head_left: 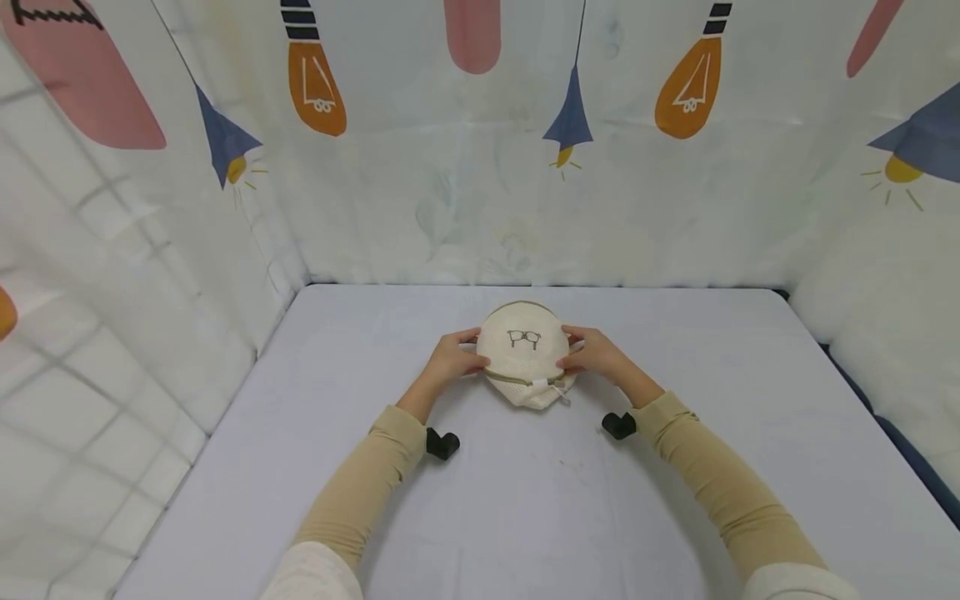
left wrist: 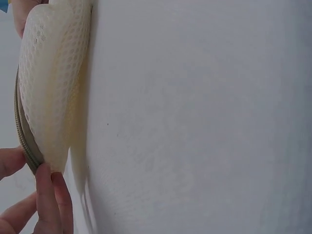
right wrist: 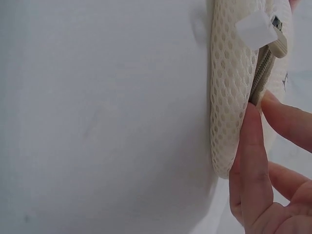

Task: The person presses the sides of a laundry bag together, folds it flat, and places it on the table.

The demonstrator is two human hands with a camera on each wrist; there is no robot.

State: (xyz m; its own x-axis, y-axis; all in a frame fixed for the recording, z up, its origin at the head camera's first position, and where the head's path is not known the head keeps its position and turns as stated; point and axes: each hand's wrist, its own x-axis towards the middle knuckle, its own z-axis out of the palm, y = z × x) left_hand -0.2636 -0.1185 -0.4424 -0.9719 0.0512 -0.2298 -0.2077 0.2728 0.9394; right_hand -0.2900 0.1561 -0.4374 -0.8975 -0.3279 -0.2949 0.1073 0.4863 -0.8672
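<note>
A round cream mesh laundry bag with a small glasses drawing rests on the table. Its olive zip curves along the rim, and a white tag hangs beside the zip pull. At the left rim, my left hand pinches the bag's edge between thumb and fingers. My right hand pinches the opposite edge, its fingertips right at the zip in the right wrist view. The bag's front part bulges toward me below the zip. What lies inside cannot be seen.
A white-covered table spreads around the bag. Behind it hangs a pale curtain printed with lamps and bulbs. Black wrist-camera mounts stick out beside both sleeves. A white grid-patterned curtain borders the left side.
</note>
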